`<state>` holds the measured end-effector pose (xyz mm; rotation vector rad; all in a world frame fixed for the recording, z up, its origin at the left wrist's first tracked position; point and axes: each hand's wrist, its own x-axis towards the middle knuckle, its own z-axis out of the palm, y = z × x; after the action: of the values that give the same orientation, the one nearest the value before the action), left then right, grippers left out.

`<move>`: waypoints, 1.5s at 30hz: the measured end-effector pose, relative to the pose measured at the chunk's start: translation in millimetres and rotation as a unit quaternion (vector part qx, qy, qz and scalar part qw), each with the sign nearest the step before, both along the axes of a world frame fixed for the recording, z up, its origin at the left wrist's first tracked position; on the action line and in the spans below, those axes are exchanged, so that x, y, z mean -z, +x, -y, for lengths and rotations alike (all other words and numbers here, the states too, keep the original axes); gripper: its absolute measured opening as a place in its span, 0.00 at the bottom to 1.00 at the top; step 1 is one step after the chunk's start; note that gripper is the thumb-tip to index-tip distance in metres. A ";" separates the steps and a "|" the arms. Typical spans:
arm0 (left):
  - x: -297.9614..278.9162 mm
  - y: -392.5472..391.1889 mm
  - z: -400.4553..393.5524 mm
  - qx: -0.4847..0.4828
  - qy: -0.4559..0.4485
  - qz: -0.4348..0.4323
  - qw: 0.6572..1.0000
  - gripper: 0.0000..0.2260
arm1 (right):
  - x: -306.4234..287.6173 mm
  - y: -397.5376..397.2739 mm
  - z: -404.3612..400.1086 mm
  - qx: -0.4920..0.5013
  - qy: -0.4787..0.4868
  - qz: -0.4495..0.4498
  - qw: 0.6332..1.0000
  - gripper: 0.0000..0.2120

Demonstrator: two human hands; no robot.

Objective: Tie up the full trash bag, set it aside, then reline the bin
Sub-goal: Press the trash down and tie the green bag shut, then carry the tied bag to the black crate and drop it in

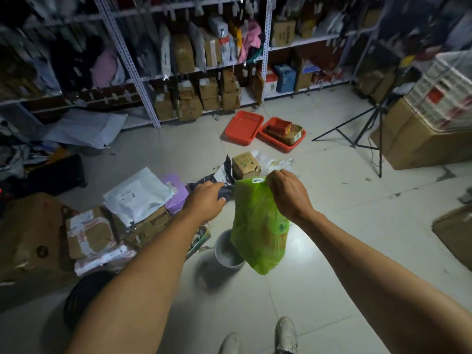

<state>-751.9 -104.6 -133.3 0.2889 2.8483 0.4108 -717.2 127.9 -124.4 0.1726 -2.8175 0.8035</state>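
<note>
My right hand (287, 194) pinches the top edge of the green trash bag (258, 226) beside its white handle loop (258, 180), fingers curled round the gathered plastic, so the full bag hangs straight down from that one grip, long axis vertical, clear of the floor. Below it and a little to its left stands the small grey bin (227, 251); the bag's lower end hangs in front of the bin's right rim, and from here I cannot say whether the two touch. My left hand (204, 200) is just left of the bag's top, apart from it, with its fingers curled down onto a dark crumpled mailer (219, 180) on the pile of parcels; whether they truly grip it I cannot tell. The bag mouth lies to the right of those fingers and at about the same height, so I judge the left hand must cross rightward to take the other side before any knot.
</note>
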 end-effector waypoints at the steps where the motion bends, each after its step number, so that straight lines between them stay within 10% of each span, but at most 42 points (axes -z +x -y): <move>1: -8.7 -1.8 -3.8 0.016 0.003 -0.006 1.000 0.22 | -7.0 3.4 -0.8 0.008 0.005 -0.004 1.000 0.07; 17: -71.1 -10.3 -131.7 0.228 0.008 -0.057 0.972 0.26 | -74.1 96.9 -88.2 0.216 0.042 -0.022 0.975 0.06; 45: -79.6 90.3 -593.8 0.484 -0.027 -0.117 0.867 0.23 | -84.8 280.2 -464.7 0.489 0.039 -0.014 0.872 0.08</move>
<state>-661.5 489.2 -53.8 1.7281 2.4667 0.0727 -437.0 592.7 -39.7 -1.1195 -2.3889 0.4080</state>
